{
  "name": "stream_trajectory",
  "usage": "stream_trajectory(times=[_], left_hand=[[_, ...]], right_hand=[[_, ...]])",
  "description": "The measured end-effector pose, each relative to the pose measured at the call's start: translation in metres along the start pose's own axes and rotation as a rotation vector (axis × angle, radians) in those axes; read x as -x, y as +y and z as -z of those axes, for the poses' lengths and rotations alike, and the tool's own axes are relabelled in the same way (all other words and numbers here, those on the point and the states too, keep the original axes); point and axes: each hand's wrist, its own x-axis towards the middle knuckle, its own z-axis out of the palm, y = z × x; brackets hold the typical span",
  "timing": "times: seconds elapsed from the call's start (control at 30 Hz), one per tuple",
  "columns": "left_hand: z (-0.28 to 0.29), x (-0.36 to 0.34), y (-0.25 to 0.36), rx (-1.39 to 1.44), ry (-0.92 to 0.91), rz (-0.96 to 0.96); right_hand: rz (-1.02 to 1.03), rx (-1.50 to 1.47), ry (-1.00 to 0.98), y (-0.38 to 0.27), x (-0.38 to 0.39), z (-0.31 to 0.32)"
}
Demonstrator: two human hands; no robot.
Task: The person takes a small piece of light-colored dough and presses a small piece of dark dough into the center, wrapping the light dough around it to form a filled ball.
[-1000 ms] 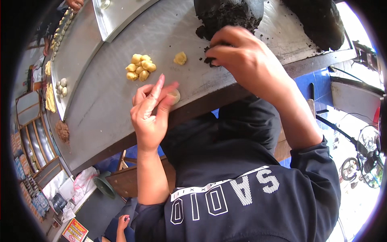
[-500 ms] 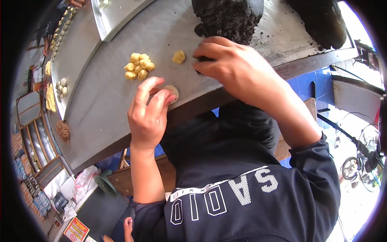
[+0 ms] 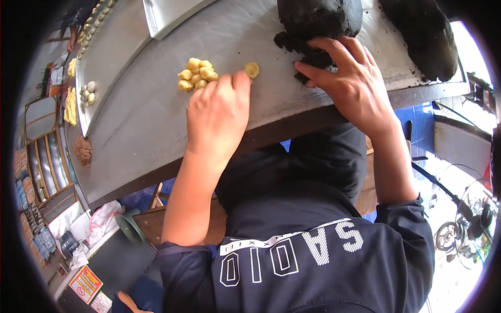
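My left hand (image 3: 219,115) is closed, knuckles up, over the metal tabletop (image 3: 167,120). Its fingertips meet the edge of a single yellow dough lump (image 3: 252,70), and whatever they may hold is hidden behind them. Just beyond the fingers sits a small pile of yellow dough balls (image 3: 196,74). My right hand (image 3: 352,78) has its thumb and fingers curled around a crumbly black piece (image 3: 318,61) of dough-like filling. This piece lies at the near edge of a big black mound (image 3: 321,18).
A second long black mass (image 3: 422,39) lies to the right. Metal trays stand at the far left; one tray (image 3: 86,117) holds small pale balls (image 3: 87,94). A brown lump (image 3: 83,151) rests near the table's left end. Dark crumbs dot the surface.
My left hand has turned knuckles-up and moved to the lone yellow lump; the pale dough disc it held no longer shows. My right hand has moved right and opened wider around the black filling.
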Motion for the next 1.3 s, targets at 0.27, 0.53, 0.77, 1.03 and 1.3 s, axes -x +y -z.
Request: stream_trajectory(times=[0.27, 0.53, 0.77, 1.03, 1.3], left_hand=[[-0.011, 0.068, -0.05, 1.021, -0.013, 0.04], [-0.012, 0.052, -0.023, 0.56, 0.352, 0.037], [-0.011, 0.036, -0.015, 0.617, 0.253, 0.004], [0.026, -0.021, -0.059, 1.221, 0.189, 0.289], [-0.009, -0.015, -0.088, 0.744, 0.171, -0.169]], right_hand=[[-0.039, -0.11, 0.185, -0.007, 0.021, 0.0], [0.127, -0.135, 0.068, -0.007, -0.011, -0.016], [-0.034, -0.323, -0.212, -0.006, -0.003, 0.022], [-0.024, -0.339, 0.107, 0.001, 0.008, 0.011], [-0.111, -0.324, 0.068, 0.004, 0.026, -0.014]])
